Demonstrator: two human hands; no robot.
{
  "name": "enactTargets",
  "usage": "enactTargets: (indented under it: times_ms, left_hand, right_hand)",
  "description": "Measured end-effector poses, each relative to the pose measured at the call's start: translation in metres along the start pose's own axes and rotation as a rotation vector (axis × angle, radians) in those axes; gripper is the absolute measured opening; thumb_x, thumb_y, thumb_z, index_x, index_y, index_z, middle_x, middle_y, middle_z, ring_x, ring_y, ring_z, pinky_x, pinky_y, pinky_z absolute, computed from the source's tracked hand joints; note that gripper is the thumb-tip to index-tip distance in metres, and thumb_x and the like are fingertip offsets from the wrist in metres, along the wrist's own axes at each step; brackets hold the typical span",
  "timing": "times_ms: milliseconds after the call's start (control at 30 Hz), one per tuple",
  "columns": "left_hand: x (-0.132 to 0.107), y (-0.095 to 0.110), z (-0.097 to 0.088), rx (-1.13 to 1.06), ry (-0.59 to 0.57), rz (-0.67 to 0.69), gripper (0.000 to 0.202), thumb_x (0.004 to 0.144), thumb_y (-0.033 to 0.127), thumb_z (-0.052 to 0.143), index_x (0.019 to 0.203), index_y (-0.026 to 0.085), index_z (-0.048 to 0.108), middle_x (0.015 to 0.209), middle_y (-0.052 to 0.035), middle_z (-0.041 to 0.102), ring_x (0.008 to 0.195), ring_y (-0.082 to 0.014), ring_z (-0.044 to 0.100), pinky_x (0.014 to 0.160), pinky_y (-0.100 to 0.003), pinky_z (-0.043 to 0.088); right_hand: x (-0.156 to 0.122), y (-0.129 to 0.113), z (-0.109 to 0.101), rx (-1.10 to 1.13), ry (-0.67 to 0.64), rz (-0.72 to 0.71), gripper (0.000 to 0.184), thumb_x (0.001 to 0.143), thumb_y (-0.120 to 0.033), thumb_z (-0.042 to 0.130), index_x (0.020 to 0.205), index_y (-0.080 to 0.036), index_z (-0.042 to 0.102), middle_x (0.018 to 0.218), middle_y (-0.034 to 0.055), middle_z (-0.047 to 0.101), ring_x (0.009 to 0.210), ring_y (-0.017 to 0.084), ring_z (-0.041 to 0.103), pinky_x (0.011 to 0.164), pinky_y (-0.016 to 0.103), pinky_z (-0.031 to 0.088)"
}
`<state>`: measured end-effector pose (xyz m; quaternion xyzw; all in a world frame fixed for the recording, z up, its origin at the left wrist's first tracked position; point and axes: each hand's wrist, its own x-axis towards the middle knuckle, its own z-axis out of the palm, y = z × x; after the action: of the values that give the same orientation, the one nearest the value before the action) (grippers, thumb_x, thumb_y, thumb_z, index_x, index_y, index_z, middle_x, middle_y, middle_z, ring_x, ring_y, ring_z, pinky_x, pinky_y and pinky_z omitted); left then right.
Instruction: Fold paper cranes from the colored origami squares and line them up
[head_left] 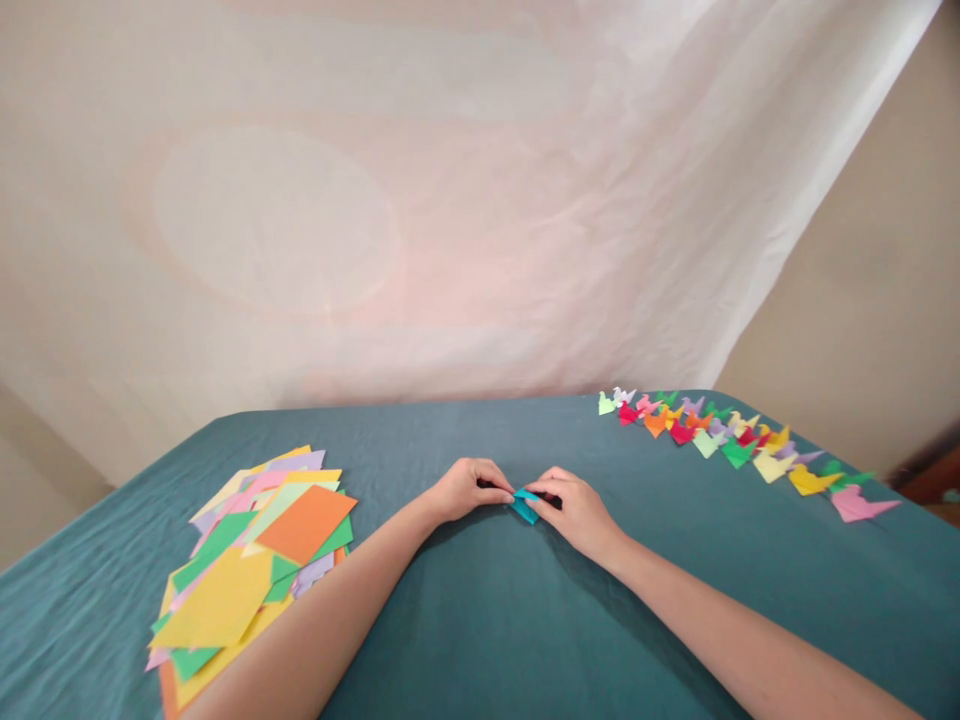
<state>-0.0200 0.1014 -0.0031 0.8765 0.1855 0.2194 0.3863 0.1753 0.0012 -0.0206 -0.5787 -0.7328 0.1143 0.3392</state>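
A small folded piece of blue paper (525, 508) is held between my two hands, just over the middle of the dark teal cloth. My left hand (474, 488) pinches its left edge between thumb and fingers. On the other side, my right hand (571, 505) grips its upper right part the same way. The folds look layered and pointed; their finer detail is too small to make out, and the fingertips cover part of the paper.
Loose coloured paper sheets (225, 600) lie in an overlapping pile at the left, partly behind my left forearm. Several folded paper birds (772, 465) stand in rows at the far right. Dark teal cloth (465, 620) covers the table, and a pale fabric sheet (450, 230) hangs behind it.
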Motion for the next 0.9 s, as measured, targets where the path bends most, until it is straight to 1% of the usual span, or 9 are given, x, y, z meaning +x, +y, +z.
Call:
enactTargets:
  times_ms: [133,367,533,900]
  left_hand:
    - [0.0,-0.001,0.0,-0.01,0.003,-0.004,0.023,0.077,0.036,0.064,0.081,0.015,0.071,0.081,-0.0053,0.067,0.077,-0.0143,0.06,0.073,-0.022,0.045]
    - [0.001,-0.004,-0.003,-0.025,-0.016,-0.013,0.023,0.075,0.037,0.065,0.082,0.016,0.072,0.081,-0.0047,0.067,0.078,-0.0144,0.06,0.074,-0.022,0.045]
    - [0.003,-0.004,0.0,-0.023,0.012,-0.035,0.022,0.075,0.037,0.065,0.079,0.016,0.072,0.08,-0.0046,0.067,0.077,-0.0143,0.06,0.073,-0.022,0.045]
    - [0.005,0.001,0.007,-0.006,0.061,-0.078,0.019,0.071,0.032,0.069,0.081,0.017,0.072,0.077,-0.003,0.065,0.072,-0.0136,0.058,0.067,-0.021,0.043]
  right_hand:
    - [0.0,0.0,0.0,-0.02,-0.002,0.004,0.018,0.083,-0.03,0.055,0.092,-0.024,0.069,0.082,0.0023,0.062,0.075,0.015,0.057,0.067,0.025,0.043]
    - [0.0,0.0,0.0,0.002,-0.014,0.018,0.02,0.084,-0.031,0.054,0.094,-0.024,0.069,0.083,0.0032,0.062,0.076,0.016,0.056,0.069,0.026,0.042]
    - [0.0,-0.001,0.0,0.013,-0.02,0.015,0.019,0.083,-0.031,0.055,0.093,-0.025,0.069,0.084,0.0028,0.061,0.077,0.016,0.056,0.069,0.026,0.042]
    - [0.0,-0.001,-0.001,-0.01,-0.003,0.006,0.018,0.08,-0.028,0.057,0.093,-0.025,0.069,0.083,0.0028,0.06,0.077,0.016,0.055,0.069,0.026,0.042]
